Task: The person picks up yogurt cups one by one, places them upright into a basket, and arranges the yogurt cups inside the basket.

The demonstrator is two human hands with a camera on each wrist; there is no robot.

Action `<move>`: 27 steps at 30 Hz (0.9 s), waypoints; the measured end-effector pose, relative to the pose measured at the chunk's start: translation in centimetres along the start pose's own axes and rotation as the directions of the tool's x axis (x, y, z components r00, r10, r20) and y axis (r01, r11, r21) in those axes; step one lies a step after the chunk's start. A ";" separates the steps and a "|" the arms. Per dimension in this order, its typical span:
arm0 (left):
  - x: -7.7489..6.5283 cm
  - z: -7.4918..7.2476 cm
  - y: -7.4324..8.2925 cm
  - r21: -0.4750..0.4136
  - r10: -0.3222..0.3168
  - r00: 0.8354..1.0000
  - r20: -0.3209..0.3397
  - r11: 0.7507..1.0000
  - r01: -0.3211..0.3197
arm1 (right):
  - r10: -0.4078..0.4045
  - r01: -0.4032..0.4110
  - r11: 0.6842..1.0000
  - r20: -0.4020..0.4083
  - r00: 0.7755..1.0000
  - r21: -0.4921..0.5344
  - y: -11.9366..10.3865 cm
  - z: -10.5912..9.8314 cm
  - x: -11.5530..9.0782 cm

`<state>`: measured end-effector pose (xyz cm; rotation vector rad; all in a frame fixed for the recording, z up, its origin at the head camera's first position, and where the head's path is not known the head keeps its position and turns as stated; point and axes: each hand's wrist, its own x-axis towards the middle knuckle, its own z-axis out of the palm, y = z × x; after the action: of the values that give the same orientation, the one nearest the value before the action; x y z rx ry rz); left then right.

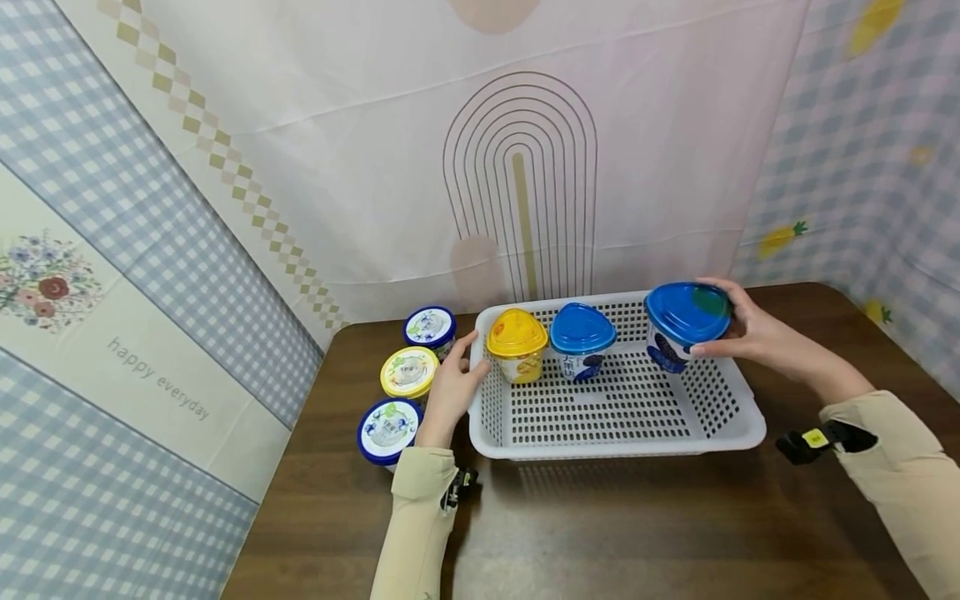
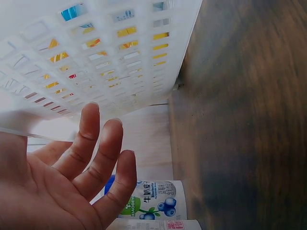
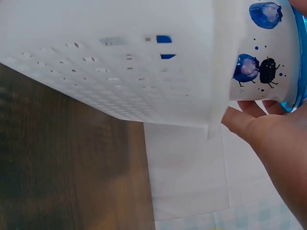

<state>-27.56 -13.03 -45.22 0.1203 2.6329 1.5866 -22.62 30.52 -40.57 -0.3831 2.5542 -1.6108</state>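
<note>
My right hand (image 1: 746, 325) grips a blue-lidded yogurt cup (image 1: 686, 312), thumb at its near side and fingers at its far side, over the right part of the white basket (image 1: 600, 450). Blueberries and a blackberry show on its wall in the right wrist view. My left hand (image 1: 452, 387) is at the basket's left rim, thumb over the edge; in the left wrist view its other fingers (image 2: 110, 139) stay outside, loosely bent. Inside the basket, a yellow-lidded cup (image 1: 517, 333) stands at the left beside another blue-lidded cup (image 1: 582, 329).
Left of the basket, three round tubs stand in a row on the brown wooden table (image 1: 570, 533): a blue-rimmed tub (image 1: 430, 325) at the back, a yellow-rimmed tub (image 1: 408, 371) and another blue-rimmed tub (image 1: 388, 429) in front. A patterned cloth (image 1: 375, 183) hangs behind.
</note>
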 end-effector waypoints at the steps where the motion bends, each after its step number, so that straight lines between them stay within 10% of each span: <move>1: 0.0 0.0 0.0 0.001 0.001 1.000 0.001 1.000 -0.001 | 0.004 -0.004 1.000 0.006 1.000 -0.012 0.1 0.0 0.1; 27: 0.1 0.0 0.0 -0.006 -0.010 1.000 -0.010 1.000 0.010 | 0.020 0.016 0.958 0.121 0.992 -0.287 0.0 0.2 3.0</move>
<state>-27.67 -13.01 -45.24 0.0995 2.6320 1.5953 -25.49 29.60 -40.52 -0.4860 2.6935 -1.1722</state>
